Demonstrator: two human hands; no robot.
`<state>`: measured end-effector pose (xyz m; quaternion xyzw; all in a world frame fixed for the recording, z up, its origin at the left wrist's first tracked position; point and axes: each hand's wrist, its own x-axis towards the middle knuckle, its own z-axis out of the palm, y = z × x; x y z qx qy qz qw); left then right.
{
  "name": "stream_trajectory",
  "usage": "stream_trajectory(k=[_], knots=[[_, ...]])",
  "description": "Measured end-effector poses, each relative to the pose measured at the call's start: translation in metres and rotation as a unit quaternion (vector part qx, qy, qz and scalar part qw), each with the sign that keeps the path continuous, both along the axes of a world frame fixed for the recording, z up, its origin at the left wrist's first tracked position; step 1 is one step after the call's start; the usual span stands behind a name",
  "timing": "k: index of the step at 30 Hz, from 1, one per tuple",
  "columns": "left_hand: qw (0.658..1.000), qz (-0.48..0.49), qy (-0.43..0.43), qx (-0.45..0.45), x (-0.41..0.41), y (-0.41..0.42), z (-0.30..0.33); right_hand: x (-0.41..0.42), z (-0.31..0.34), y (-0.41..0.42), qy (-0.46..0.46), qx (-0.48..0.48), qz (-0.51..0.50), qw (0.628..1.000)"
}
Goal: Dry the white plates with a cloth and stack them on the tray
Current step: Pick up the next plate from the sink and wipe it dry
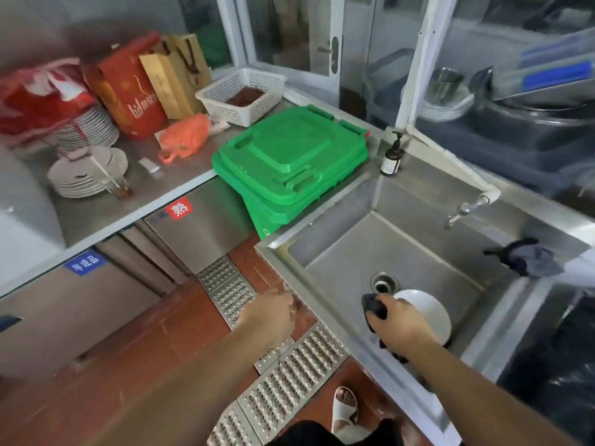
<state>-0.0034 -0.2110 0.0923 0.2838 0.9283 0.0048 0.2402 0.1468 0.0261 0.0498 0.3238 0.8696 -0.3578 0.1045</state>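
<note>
A: Quick pass. Landmark is the square stainless steel sink [402, 252]. What is the right hand [399, 323] doing?

B: It is reaching into the sink, gripping a dark crumpled cloth [375, 305] and pressing it against a round white plate [425, 312]. The plate is standing tilted inside the sink, just beside the round metal drain [384, 283].

A: Left hand [273, 312]?

B: It is hanging outside the sink's front-left rim, over the perforated metal floor grate [283, 355]. It is blurred, fingers looking loose, holding nothing.

A: More plates?

B: Two stacks of white plates [88, 170] are sitting on the steel worktop [154, 191], well left of the sink. The farther stack is lying partly under a red plastic bag [38, 98].

A: Anything else near the sink?

B: A green plastic bin with a lid [289, 159] is standing right against its left side. A dark pump bottle [391, 156] is standing on the sink's back-left corner. A metal tap [463, 210] is sticking out over the back of the basin. A dark blue-grey rag [528, 257] is lying on the right rim.

A: Farther back on the worktop?

B: A white perforated plastic basket holding reddish-brown bits [241, 94], an orange plastic bag [185, 136], a red gift bag [128, 88] and a tan paper bag [175, 75], all left of the bin.

A: Feet?

B: One white slipper [344, 410] is showing on the red floor below the sink's front edge.
</note>
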Motion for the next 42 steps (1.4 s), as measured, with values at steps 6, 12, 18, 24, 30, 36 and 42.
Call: stream_trajectory(k=[6,12,18,24,30,36,42], knots=[[1.0,-0.022,-0.004,-0.016,-0.037,0.07,0.003,-0.029,-0.014,0.063,-0.025,0.015,-0.028,0.999],[0.995,-0.081,-0.025,-0.049,-0.068,0.132,-0.01,-0.029,-0.037,0.1,-0.055,0.016,-0.083,0.995],[0.979,-0.188,-0.058,-0.058,-0.103,0.191,-0.052,-0.018,-0.063,0.114,-0.109,-0.06,-0.207,0.97],[0.953,-0.281,-0.1,-0.057,-0.137,0.247,-0.096,-0.009,-0.077,0.108,-0.141,-0.076,-0.342,0.926],[0.935,-0.33,-0.119,-0.045,-0.157,0.292,-0.142,-0.013,-0.1,0.101,-0.161,-0.087,-0.429,0.884],[0.91,-0.38,-0.147,-0.08,-0.144,0.31,-0.194,-0.007,-0.14,0.1,-0.186,-0.108,-0.466,0.858],[0.899,-0.393,-0.156,-0.112,-0.124,0.329,-0.244,0.0,-0.191,0.109,-0.193,-0.151,-0.47,0.848]])
